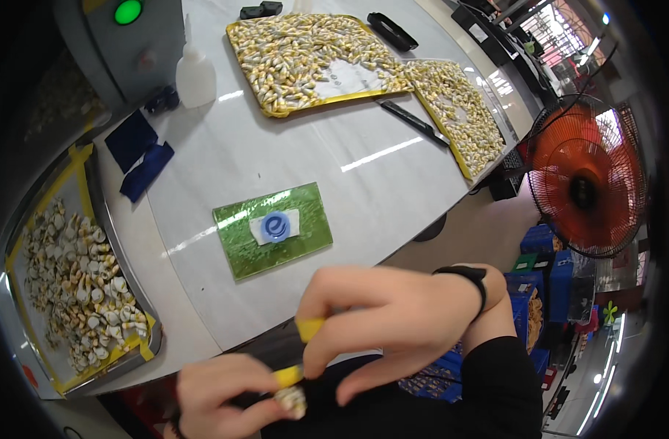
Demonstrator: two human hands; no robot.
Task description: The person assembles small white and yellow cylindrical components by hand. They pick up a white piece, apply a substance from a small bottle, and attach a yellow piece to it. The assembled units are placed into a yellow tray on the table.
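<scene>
My left hand (pixel 225 395), low in the picture, is closed with thumb and finger pinching a small white-and-yellow piece (pixel 293 402). A yellow cover wraps one of its fingertips. Just above and to the right, my right hand (pixel 393 314) has bent fingers and its thumb apart, with nothing visible in them. It also wears a yellow fingertip cover (pixel 310 330), and one fingertip is close to the left hand's covered finger. Beyond the hands, a green glass-like plate (pixel 239 252) lies on the table, bearing a white patch and a round blue piece (pixel 276 227).
Yellow-edged trays of small pieces stand at the left (pixel 144 344), at the back (pixel 276 110) and at the back right (pixel 459 162). A white squeeze bottle (pixel 196 82) and dark blue cloths (pixel 146 170) lie back left. An orange fan (pixel 569 157) stands right.
</scene>
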